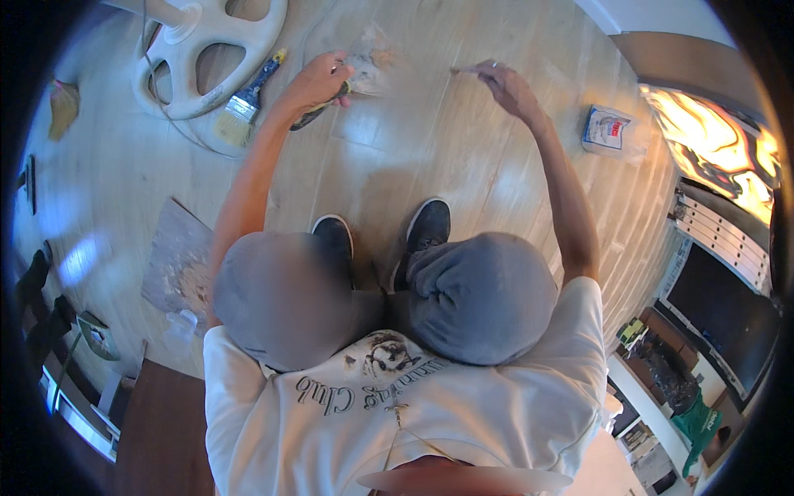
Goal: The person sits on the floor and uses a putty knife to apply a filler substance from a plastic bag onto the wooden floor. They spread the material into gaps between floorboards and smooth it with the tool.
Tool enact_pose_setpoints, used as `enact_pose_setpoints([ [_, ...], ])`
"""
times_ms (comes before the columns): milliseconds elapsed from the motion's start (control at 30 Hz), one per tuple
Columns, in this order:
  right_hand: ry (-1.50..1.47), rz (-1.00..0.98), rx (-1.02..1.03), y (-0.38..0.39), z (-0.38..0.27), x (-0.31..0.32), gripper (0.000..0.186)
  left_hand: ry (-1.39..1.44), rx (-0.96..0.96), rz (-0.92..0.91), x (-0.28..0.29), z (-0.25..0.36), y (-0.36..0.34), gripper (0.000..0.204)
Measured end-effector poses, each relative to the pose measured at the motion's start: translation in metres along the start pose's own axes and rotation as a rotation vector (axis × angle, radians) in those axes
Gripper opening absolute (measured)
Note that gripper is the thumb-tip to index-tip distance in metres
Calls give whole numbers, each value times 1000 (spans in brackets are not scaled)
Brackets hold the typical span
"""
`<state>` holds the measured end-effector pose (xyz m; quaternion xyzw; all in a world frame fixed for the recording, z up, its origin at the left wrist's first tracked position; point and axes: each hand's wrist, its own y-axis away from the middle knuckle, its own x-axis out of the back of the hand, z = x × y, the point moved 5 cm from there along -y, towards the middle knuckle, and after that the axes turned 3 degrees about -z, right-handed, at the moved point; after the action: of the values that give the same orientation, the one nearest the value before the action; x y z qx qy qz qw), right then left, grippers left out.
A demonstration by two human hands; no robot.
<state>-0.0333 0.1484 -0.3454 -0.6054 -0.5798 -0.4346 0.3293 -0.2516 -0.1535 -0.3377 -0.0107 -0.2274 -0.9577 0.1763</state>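
Observation:
Over the wood-look floor, my left hand (321, 81) is closed around a dark hand tool (309, 118) with a yellow-green edge; its exact kind is hidden by the fingers. Just beyond that hand lies a crumpled piece of clear plastic (370, 73) with something brownish in or on it. My right hand (509, 89), stretched out to the right, pinches a small thin strip (466, 71) with a brownish tip, too small to name. The two hands are well apart.
A wide paintbrush (240, 111) with a blue handle lies left of my left hand, beside a white spoked base (180, 62) and a cable. To the right rests a blue-and-white packet (605, 129). A stained grey board (176, 260) lies near my left knee.

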Motion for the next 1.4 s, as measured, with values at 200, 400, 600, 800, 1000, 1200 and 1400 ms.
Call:
enact_pose_setpoints([
  [200, 204, 220, -135, -45, 118, -40, 35, -4, 113, -32, 4, -23, 2, 65],
  [400, 269, 292, -160, -50, 76, -34, 43, -1, 138, 5, 2, -32, 19, 66],
  [600, 246, 149, -85, -26, 16, -34, 44, -61, 125, -18, 6, -14, 40, 67],
  [800, 223, 240, -211, -20, 111, -46, 46, -60, 57, -6, 0, 3, 44, 60],
  [1000, 401, 158, -89, 2, 27, -62, 43, -104, 76, 72, 18, -9, 70, 59],
  [1200, 279, 248, -135, -43, 92, -35, 34, -99, 183, 89, 36, -27, 126, 57],
  [1400, 406, 318, -218, -58, 161, -40, 36, 15, 144, 113, 45, -33, 141, 57],
])
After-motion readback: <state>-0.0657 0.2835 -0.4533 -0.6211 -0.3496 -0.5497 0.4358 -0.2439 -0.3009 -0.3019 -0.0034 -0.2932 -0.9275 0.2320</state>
